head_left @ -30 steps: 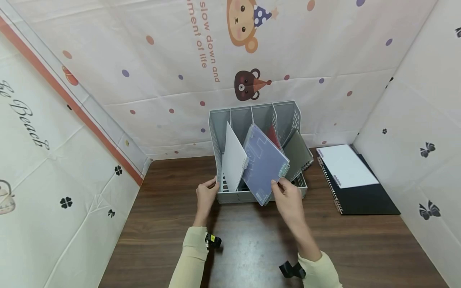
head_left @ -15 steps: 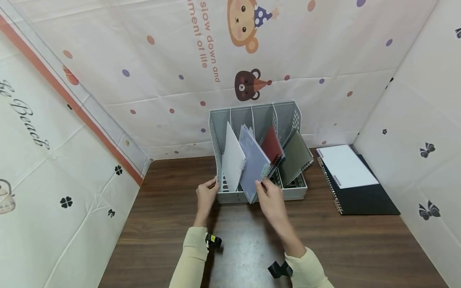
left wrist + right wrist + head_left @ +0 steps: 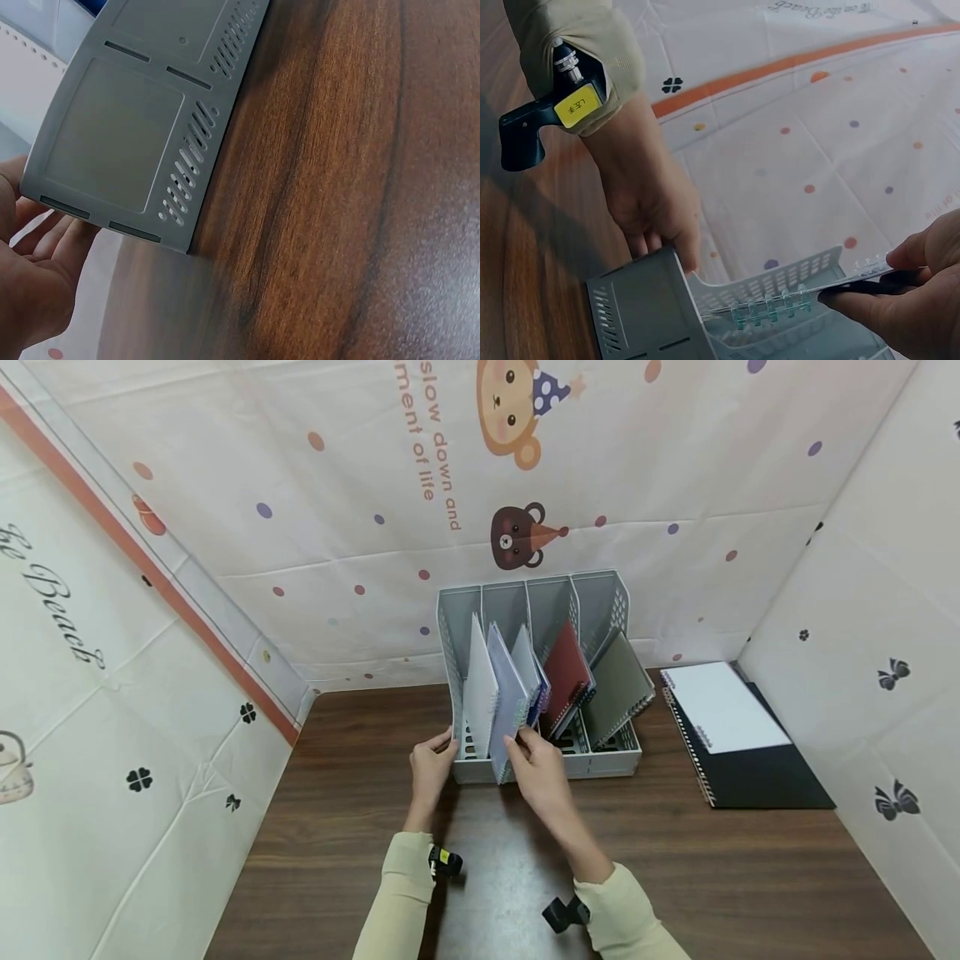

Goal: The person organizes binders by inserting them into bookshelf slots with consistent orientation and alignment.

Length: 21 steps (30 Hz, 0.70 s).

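A grey file organizer (image 3: 611,766) with upright dividers stands against the back wall. My left hand (image 3: 430,774) grips its front left corner; in the left wrist view that hand (image 3: 37,281) has its thumb and fingers at the edge. With my right hand (image 3: 542,774) I pinch the lower coil edge of a lavender spiral notebook (image 3: 507,697), tilted in the second slot from the left. Its clear teal rings (image 3: 772,307) show in the right wrist view, beside the pinching thumb and fingers. Left of it leans a white notebook (image 3: 478,697).
Further right in the organizer lean a blue-edged notebook (image 3: 527,662), a red notebook (image 3: 566,668) and an olive-grey notebook (image 3: 619,689). On the table's right side, a white notebook (image 3: 723,706) lies on a black spiral notebook (image 3: 765,777). Printed cloth walls (image 3: 322,510) enclose the table.
My right hand has moved left with the lavender notebook, which now stands more edge-on beside the white one. The red and blue-edged notebooks have come into view. My left hand has stayed put.
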Each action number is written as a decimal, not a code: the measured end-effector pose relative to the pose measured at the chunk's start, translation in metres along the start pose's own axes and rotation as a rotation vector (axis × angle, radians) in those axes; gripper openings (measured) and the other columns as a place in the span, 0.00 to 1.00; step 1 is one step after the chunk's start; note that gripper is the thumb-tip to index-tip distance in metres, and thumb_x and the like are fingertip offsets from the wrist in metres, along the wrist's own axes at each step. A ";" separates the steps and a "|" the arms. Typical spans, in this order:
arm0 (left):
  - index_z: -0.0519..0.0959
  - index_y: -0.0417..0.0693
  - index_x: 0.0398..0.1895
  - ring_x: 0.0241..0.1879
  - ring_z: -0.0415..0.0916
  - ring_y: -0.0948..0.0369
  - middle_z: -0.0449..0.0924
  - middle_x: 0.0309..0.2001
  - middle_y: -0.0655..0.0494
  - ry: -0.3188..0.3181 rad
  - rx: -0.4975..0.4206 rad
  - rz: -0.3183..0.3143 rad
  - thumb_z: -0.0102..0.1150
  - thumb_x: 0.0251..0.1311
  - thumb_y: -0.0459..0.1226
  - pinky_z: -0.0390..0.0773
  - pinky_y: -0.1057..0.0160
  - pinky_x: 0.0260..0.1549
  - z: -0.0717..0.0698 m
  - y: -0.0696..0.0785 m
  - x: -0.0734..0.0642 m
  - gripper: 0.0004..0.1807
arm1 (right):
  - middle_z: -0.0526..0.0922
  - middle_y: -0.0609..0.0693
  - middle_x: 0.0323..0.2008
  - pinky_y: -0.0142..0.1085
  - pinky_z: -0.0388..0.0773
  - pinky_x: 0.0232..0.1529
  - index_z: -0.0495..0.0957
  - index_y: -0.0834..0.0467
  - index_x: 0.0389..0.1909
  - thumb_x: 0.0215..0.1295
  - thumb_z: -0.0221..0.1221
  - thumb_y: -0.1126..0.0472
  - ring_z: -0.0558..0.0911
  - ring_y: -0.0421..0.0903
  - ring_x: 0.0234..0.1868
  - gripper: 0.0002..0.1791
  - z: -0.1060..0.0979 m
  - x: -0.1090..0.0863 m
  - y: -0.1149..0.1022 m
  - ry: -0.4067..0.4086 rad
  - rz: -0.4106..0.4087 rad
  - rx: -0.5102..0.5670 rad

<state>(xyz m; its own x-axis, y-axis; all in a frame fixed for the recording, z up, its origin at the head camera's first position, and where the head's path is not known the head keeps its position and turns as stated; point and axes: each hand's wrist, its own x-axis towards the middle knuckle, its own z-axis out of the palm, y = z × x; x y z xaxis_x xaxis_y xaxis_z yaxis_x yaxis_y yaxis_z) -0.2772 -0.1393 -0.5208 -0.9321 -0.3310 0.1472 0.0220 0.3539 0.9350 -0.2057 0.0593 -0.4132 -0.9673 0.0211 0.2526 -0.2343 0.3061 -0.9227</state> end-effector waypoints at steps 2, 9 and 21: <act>0.87 0.42 0.51 0.47 0.86 0.53 0.87 0.48 0.46 0.004 0.003 0.002 0.68 0.60 0.30 0.85 0.59 0.41 0.000 0.000 0.000 0.15 | 0.60 0.42 0.17 0.30 0.58 0.20 0.81 0.61 0.39 0.74 0.58 0.63 0.59 0.36 0.19 0.06 0.004 0.002 0.001 -0.007 -0.013 -0.002; 0.87 0.42 0.50 0.46 0.86 0.52 0.87 0.47 0.45 0.015 0.017 0.007 0.69 0.59 0.30 0.86 0.58 0.39 -0.001 0.002 -0.001 0.15 | 0.60 0.42 0.16 0.30 0.56 0.19 0.78 0.61 0.35 0.73 0.59 0.63 0.58 0.36 0.18 0.06 0.019 0.012 0.001 -0.029 -0.043 -0.004; 0.88 0.44 0.49 0.43 0.88 0.53 0.89 0.43 0.46 0.014 0.044 0.015 0.69 0.61 0.35 0.86 0.56 0.40 0.001 0.000 0.001 0.13 | 0.66 0.47 0.20 0.33 0.63 0.21 0.75 0.60 0.31 0.76 0.55 0.63 0.65 0.42 0.20 0.10 0.055 0.032 0.010 -0.013 -0.115 -0.067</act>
<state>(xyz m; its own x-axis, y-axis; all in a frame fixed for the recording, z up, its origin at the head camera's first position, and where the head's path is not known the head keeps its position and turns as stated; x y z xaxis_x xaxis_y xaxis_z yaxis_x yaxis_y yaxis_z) -0.2782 -0.1391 -0.5210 -0.9264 -0.3381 0.1656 0.0192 0.3968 0.9177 -0.2441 0.0109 -0.4308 -0.9358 -0.0296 0.3512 -0.3369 0.3686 -0.8664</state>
